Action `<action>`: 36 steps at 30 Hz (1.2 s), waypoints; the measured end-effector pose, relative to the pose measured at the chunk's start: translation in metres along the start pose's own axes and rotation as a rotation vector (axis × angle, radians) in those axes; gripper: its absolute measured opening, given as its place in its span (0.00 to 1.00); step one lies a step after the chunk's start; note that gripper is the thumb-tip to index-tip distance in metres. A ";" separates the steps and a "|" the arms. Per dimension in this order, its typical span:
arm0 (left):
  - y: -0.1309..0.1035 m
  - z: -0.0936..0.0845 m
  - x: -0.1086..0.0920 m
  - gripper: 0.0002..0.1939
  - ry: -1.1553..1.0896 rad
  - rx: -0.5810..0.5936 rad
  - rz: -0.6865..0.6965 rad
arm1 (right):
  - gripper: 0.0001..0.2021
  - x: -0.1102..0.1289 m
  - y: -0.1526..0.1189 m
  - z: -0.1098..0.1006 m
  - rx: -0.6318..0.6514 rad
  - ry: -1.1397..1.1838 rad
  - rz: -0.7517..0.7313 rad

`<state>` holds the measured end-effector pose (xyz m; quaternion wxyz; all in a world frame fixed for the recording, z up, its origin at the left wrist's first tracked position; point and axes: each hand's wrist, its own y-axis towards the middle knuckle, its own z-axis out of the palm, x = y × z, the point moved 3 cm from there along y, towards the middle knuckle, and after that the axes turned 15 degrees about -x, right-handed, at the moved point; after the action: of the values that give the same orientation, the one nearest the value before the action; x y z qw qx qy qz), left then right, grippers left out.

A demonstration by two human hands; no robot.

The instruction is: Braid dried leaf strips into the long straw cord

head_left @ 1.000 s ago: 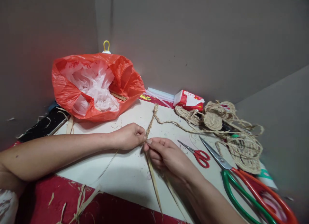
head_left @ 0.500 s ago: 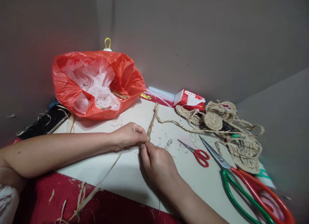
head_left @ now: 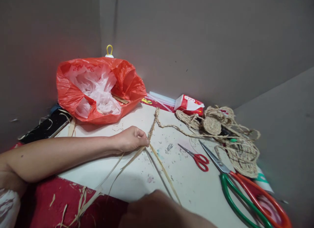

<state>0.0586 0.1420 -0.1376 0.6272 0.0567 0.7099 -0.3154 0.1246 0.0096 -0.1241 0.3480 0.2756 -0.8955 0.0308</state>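
My left hand [head_left: 133,138] is closed, pinching the lower end of a braid [head_left: 152,126] of straw-coloured plant fibre between thumb and fingertips. From the pinch, loose fibre strands [head_left: 165,170] fan out downward to both sides. The braid's far end bends into a thin plaited cord [head_left: 181,128] that runs right to a heap of coiled braidwork [head_left: 213,125]. Close to me at the bottom, my right hand [head_left: 153,210] is dark and smeared by motion. Its fingers are hidden, so I cannot tell whether it holds a strand.
Small red-handled scissors [head_left: 197,158] and large shears [head_left: 229,177] with green and red handles lie on the right. A red plastic bag [head_left: 66,87] holding a white bag stands back left. Behind are a red tissue pack [head_left: 187,105] and grey walls. Fibre scraps [head_left: 83,205] lie front left.
My right hand has left the braid and pulled back toward me, bringing the loose strands into sight. My left hand keeps its pinch in nearly the same place. The view has shifted slightly.
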 end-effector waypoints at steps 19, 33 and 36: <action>0.006 0.003 0.005 0.15 -0.032 0.124 0.197 | 0.20 -0.091 0.032 -0.041 -0.145 1.076 0.815; 0.013 -0.001 0.006 0.10 0.080 0.064 0.215 | 0.13 -0.093 0.030 -0.044 -0.081 0.925 0.709; 0.013 -0.001 0.005 0.10 0.089 0.087 0.220 | 0.11 -0.093 0.031 -0.044 -0.140 0.832 0.723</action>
<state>0.0629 0.1509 -0.1469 0.6228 0.1751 0.7122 -0.2724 0.1920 0.0906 -0.1466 0.6573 -0.1086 -0.7199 0.1948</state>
